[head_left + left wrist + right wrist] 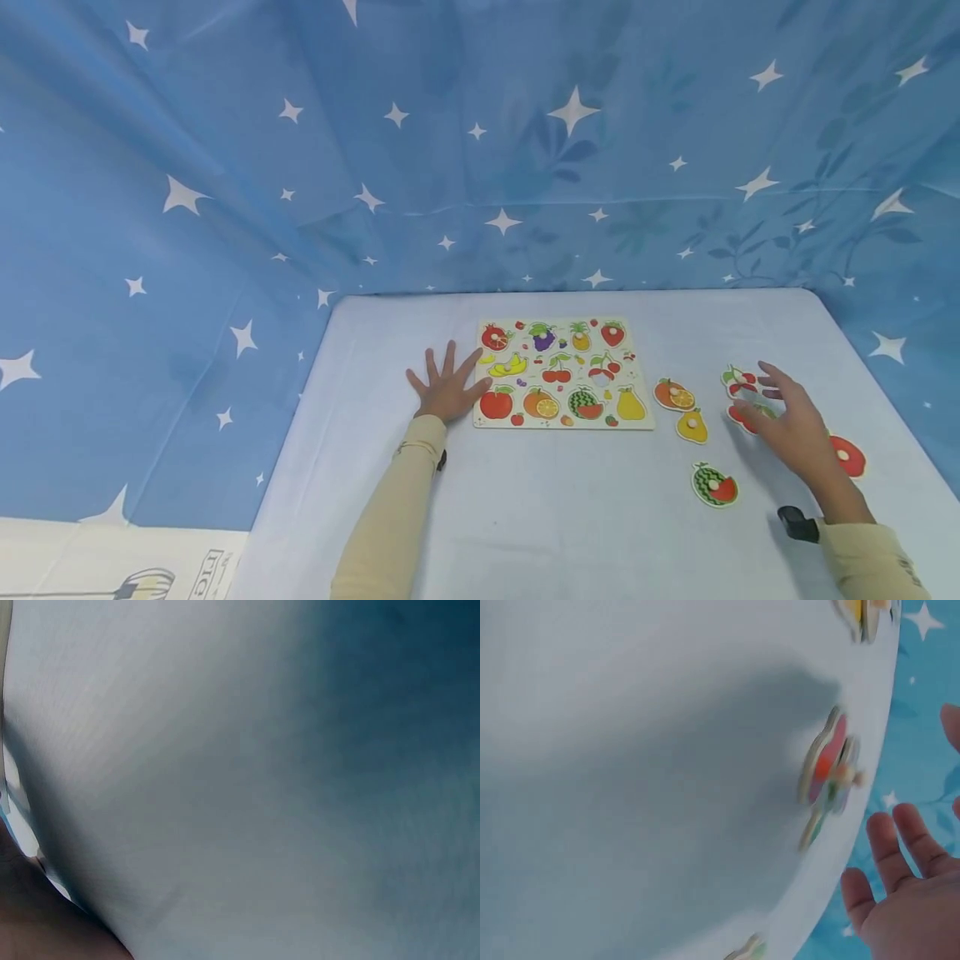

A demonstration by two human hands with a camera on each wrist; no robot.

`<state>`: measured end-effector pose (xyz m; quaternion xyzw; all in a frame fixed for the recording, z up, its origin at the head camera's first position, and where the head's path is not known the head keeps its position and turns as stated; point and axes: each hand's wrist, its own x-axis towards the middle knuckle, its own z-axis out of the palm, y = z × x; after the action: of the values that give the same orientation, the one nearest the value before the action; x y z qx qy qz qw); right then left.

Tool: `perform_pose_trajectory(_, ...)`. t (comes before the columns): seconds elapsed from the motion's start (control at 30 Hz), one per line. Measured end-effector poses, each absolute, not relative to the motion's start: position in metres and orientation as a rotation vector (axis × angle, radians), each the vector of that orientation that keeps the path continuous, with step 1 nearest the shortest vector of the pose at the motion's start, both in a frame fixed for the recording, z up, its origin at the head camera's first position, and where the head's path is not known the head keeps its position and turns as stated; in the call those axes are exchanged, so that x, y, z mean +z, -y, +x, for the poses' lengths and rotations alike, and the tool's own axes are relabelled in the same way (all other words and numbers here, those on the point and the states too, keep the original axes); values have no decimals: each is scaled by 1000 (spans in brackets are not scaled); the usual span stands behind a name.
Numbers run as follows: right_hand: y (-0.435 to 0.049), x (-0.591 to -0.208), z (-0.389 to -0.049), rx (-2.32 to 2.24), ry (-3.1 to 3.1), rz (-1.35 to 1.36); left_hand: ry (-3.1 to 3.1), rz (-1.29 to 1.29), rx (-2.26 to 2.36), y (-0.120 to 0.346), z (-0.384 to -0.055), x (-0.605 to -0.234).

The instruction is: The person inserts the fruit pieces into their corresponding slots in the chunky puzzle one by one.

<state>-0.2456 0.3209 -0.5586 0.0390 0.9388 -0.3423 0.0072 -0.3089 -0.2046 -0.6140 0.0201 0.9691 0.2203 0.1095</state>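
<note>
My left hand point(446, 393) lies spread at the left edge of a fruit knob-puzzle board point(562, 422), thumb and index fingertip on its border. In the left wrist view, only a bit of this hand point(45, 922) shows. My right hand point(795, 429) hovers above loose puzzle pieces, fingers apart and loosely bent, holding nothing. Below its fingers are a piece with red fruit and green leaves point(738, 379) and a red piece point(744, 418), partly hidden. In the right wrist view, the right hand point(907, 900) is beside a blurred red piece point(826, 765).
Left of the right hand lie an orange piece point(675, 395), a pear piece point(692, 426) and a watermelon piece point(714, 486). A round red piece point(848, 458) lies beyond the right wrist. The white table point(570, 517) meets a blue starred curtain point(465, 167).
</note>
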Motion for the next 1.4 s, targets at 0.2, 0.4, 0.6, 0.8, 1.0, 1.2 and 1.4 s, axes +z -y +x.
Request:
perform_pose_trajectory(0.2, -331, -566, -241, -1037, -2950, 179, -2860, 63, 641, 207, -311, -614)
perform_pose_trajectory(0.4, -332, -574, -241, -1020, -2954, 213, -2848, 70, 597, 206, -313, -620)
perform_pose_trajectory(0.6, -328, -583, -248, -945, -2990, 245, -2847, 78, 637, 204, -313, -619)
perform_pose_trajectory(0.8, -326, -585, -252, -929, -3002, 212, -2836, 73, 642, 205, -313, -618)
perform_pose_trajectory(1.0, -326, -580, -248, -925, -2986, 220, -2842, 75, 636, 206, -313, -622)
perform_pose_trajectory(1.2, -328, -573, -241, -915, -2997, 270, -2844, 72, 666, 205, -313, -621)
perform_pose_trajectory(1.4, -326, -569, -239, -926, -3016, 264, -2838, 68, 634, 203, -311, -617)
